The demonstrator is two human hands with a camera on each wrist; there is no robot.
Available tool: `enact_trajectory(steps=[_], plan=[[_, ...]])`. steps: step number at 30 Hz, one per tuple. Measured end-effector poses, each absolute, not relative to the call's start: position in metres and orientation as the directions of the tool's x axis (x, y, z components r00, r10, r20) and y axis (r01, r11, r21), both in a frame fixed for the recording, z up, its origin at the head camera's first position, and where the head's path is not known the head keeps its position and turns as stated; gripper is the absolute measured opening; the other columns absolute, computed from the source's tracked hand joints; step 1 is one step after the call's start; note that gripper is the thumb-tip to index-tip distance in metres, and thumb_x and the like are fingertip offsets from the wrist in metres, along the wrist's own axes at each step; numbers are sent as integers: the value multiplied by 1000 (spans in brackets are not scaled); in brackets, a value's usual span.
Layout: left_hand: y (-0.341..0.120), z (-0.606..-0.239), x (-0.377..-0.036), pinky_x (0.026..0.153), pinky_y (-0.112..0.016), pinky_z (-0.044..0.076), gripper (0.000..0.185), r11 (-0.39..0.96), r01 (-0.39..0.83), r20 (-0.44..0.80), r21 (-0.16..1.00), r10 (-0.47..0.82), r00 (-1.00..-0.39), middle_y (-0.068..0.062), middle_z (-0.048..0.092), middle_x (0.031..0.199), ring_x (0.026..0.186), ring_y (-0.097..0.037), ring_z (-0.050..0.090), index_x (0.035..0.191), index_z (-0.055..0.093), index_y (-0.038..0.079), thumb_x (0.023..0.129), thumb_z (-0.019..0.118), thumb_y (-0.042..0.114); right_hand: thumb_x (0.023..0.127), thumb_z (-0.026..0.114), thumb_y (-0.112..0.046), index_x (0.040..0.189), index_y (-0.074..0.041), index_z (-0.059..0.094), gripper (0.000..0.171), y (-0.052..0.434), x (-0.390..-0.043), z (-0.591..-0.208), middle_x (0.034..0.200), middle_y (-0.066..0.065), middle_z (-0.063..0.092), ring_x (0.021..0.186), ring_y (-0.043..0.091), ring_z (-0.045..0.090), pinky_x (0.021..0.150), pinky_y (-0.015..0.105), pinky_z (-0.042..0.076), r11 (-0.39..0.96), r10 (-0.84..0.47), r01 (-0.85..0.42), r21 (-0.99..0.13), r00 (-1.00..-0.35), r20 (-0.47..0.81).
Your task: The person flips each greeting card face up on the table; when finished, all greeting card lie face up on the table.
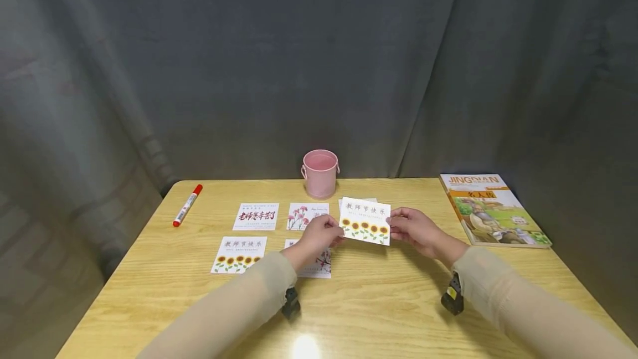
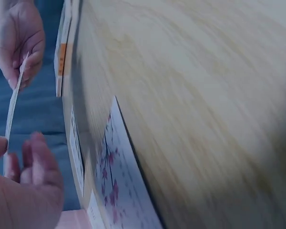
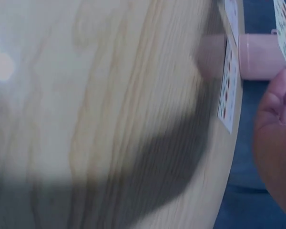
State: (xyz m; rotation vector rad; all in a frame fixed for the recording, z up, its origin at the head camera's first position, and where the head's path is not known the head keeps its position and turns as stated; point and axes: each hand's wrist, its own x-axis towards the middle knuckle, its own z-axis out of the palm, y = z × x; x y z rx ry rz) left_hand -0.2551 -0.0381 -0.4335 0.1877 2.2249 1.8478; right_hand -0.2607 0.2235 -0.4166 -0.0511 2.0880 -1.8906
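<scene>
White rectangular paper card with a sunflower row (image 1: pixel 365 220) hung above the bench (image 1: pixel 399 303) middle, long axis side to side | my left hand (image 1: pixel 321 234) pinched its left edge, right hand (image 1: pixel 416 230) its right, equally near | more cards lay beneath; pink metal bucket (image 1: pixel 320 173) stood behind at the far edge.

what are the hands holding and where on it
A sunflower card, lifted off the table: left hand pinches its left edge, right hand its right edge.
</scene>
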Motion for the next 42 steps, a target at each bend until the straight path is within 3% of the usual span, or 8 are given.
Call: enact_trajectory(steps=[6,11,17,24,29,33,38,42], plan=[[-42,-432,-253,70,-30,47,5,349,49,-53,936,276,-960,-5,58,91,80,-17,53,100,60,3,96,60,7,104,55,-4,116,9,53,17,231,-262,-424,95,8,62,80,12,63,74,25,58,250,-275,207,-946,-922,-274],[-43,-429,-250,85,-38,53,22,503,176,-42,846,393,-919,-10,63,111,97,-23,60,117,63,0,97,61,11,102,58,-2,109,7,56,12,231,-259,-430,88,7,60,74,11,59,68,23,57,349,-264,223,-910,-908,-324],[-36,-425,-238,101,-37,50,42,671,432,-51,602,573,-818,-14,64,127,111,-23,63,133,64,-3,96,66,17,99,62,1,98,3,57,6,230,-255,-435,80,8,60,64,11,58,60,23,54,458,-236,202,-865,-911,-338],[-30,-427,-230,106,-30,46,37,728,582,-105,362,652,-751,-5,68,127,124,-20,60,125,73,4,92,63,17,97,64,2,90,1,57,10,230,-252,-441,77,8,62,65,13,61,59,23,56,508,-222,182,-842,-917,-332],[-30,-427,-229,95,-25,51,12,712,640,-102,288,687,-719,0,69,106,101,-13,65,87,75,7,89,66,16,96,64,1,88,1,58,10,234,-253,-441,78,9,63,65,12,63,62,23,57,524,-264,133,-841,-914,-309],[-29,-423,-229,81,-24,51,32,697,667,-96,263,707,-701,4,59,89,80,-10,54,62,50,17,89,68,17,93,66,-1,84,0,59,11,232,-252,-440,74,9,64,63,12,62,60,24,56,561,-260,92,-823,-924,-280],[-30,-424,-229,81,-23,50,31,696,670,-110,257,710,-695,5,58,90,80,-10,52,64,53,14,91,67,17,90,69,-2,81,-3,58,14,226,-249,-438,70,7,62,58,13,59,55,27,55,651,-201,77,-755,-942,-270],[-35,-427,-230,95,-25,50,18,687,664,-41,296,703,-710,0,66,110,102,-13,62,98,74,5,95,64,19,91,69,-3,81,-4,58,15,226,-247,-438,69,6,61,57,14,57,55,27,53,665,-212,65,-744,-938,-273]])
